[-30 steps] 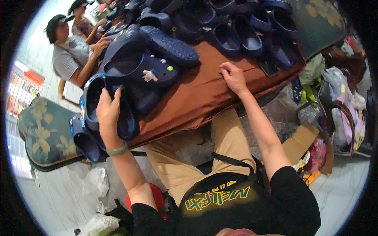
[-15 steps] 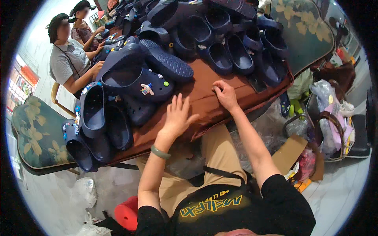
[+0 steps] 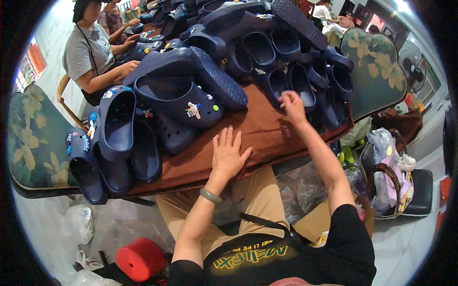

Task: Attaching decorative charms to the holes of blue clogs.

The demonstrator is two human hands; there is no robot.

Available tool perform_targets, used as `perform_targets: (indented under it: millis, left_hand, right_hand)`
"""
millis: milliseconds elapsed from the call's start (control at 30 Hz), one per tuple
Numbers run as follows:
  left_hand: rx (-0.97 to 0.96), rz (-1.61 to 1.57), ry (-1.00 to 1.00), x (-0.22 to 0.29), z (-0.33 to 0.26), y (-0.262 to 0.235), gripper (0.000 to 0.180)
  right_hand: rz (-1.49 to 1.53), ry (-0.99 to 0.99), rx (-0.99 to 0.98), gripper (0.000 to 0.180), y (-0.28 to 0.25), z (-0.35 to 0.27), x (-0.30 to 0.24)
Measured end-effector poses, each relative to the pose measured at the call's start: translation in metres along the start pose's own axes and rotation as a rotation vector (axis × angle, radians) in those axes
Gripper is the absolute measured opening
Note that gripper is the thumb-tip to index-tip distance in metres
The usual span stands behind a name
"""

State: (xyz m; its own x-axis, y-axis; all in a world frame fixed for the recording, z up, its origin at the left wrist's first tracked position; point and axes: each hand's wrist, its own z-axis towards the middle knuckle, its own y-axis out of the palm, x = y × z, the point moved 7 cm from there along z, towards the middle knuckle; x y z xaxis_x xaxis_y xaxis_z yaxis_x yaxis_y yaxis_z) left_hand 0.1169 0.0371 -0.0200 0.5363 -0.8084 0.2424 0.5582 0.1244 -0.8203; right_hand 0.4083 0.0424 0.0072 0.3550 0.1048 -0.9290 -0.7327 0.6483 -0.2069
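My left hand (image 3: 230,155) lies palm down on the brown cloth (image 3: 267,131), its fingers stretched and spread, holding nothing. Just ahead of it sits a navy clog (image 3: 202,107) with a cartoon charm and small round charms on its upper. My right hand (image 3: 293,107) is raised toward the far side, fingers curled and pressed together. Its fingertips overlap the edges of a navy clog (image 3: 277,86) and the clog (image 3: 301,86) to its right. Whether they touch, or pinch something small, is hidden.
Navy clogs (image 3: 146,150) crowd the table's left, and more are heaped at the back. Floral chair backs (image 3: 33,138) flank both sides. Across the left corner a person (image 3: 90,57) handles clogs. On the right a bag (image 3: 386,176) rests on a black seat; a red roll (image 3: 140,259) stands lower left.
My right hand has moved forward and right, from the bare cloth to the row of clogs. My left hand has settled flatter on the cloth. The whole view has shifted.
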Motion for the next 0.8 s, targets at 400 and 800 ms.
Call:
perform_targets:
  millis: [400,800]
  left_hand:
    - [-0.085,-0.024,-0.037,0.005,0.012,-0.001,0.060]
    - [-0.186,-0.033,-0.049,0.014,0.022,0.000,0.060]
  right_hand:
    - [-1.338,-0.026,0.682,0.032,-0.179,0.118,-0.065]
    - [-1.422,-0.018,0.454,0.069,-0.301,0.191,-0.057]
